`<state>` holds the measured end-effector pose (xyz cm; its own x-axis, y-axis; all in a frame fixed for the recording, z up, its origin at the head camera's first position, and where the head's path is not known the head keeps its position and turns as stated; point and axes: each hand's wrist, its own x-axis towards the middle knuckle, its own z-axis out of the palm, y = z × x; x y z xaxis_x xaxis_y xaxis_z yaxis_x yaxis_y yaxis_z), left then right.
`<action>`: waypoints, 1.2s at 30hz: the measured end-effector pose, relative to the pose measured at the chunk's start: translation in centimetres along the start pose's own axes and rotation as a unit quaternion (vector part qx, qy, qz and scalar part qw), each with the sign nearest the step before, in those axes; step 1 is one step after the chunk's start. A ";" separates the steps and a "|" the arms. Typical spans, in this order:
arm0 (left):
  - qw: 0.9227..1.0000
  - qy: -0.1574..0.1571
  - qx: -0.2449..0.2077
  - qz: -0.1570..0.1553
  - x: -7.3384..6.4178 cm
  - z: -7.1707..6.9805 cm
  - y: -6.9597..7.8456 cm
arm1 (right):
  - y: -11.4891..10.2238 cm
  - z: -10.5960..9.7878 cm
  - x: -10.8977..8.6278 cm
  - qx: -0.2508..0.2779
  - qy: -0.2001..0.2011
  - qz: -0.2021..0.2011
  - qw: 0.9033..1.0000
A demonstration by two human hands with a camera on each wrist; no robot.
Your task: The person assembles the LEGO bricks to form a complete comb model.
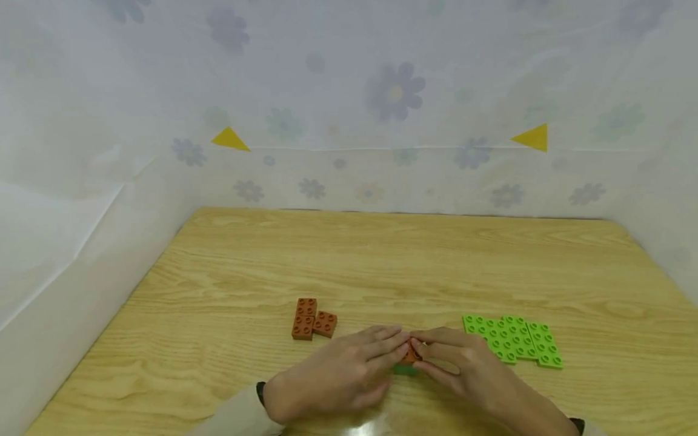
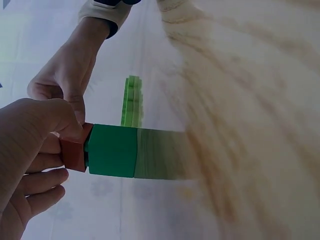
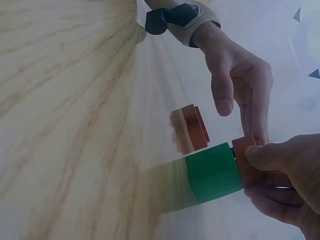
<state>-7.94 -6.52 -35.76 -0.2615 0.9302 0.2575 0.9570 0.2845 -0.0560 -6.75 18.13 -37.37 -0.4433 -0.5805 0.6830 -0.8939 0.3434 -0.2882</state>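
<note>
A green brick stands upright on the table, its sides plain and smooth. On top of it sits a reddish-brown studded brick, which covers the green one's studs. My right hand pinches the brown brick between thumb and fingers from the right. My left hand reaches in from the left, its fairly straight fingers touching the brown brick near the top. In the right wrist view the left thumb hangs apart from the bricks. From above, both hands cover much of the stack, leaving a strip of green below the brown.
Left of the hands lie several reddish-brown studded bricks close together. Beyond the right hand, bright green studded plates lie side by side on the wooden table. A flower-patterned white sheet encloses the table's back and sides.
</note>
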 end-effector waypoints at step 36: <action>0.953 -0.019 -0.245 -0.178 1.4 3.2 -0.9 | -0.3 0.1 -0.2 -0.041 -0.013 0.006 0.999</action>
<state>-9.58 -4.74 -38.46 -0.5759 0.8053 0.1407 0.7484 0.4501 0.4871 -6.34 18.10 -37.48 -0.4572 -0.5944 0.6616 -0.8802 0.4090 -0.2408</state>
